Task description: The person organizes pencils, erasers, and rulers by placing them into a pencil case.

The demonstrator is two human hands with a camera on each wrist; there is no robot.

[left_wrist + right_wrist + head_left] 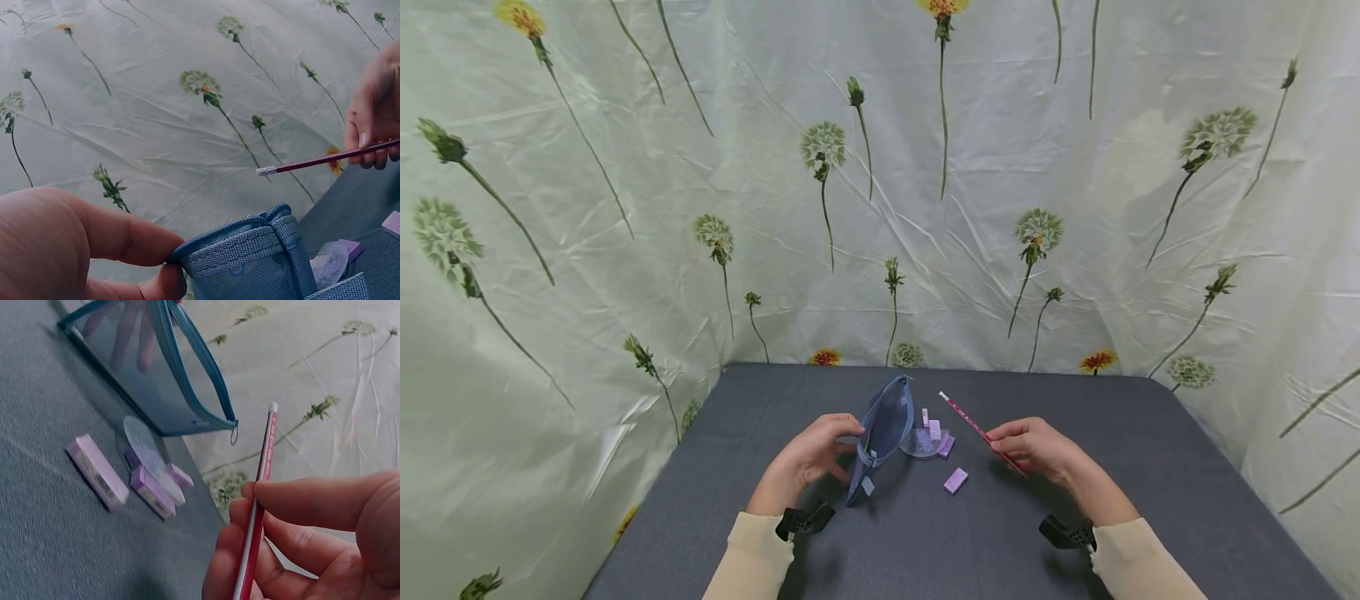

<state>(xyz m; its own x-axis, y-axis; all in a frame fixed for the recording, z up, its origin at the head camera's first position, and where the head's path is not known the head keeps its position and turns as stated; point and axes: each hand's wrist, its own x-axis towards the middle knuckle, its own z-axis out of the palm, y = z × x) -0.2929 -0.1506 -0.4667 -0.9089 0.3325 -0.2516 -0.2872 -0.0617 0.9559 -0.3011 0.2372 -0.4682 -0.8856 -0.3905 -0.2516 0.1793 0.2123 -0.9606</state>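
Observation:
My left hand (820, 450) grips the side of a blue mesh zip pouch (889, 423), holding it up on the table with its mouth open. The thumb and a finger pinch its rim in the left wrist view. Opposite, my right hand (1037, 450) pinches a red pencil (966, 417) with a white end, which points toward the pouch and stays apart from it. Through the mesh (134, 381) in the right wrist view, left-hand fingers show, and a thin light-tipped stick lies along the pouch's bottom edge.
Between the hands lie several small purple-and-white boxed blocks (956, 481), some against a clear rounded plastic piece (917, 447). The dark grey table (1000, 542) ends at a flower-printed curtain (760, 208) behind.

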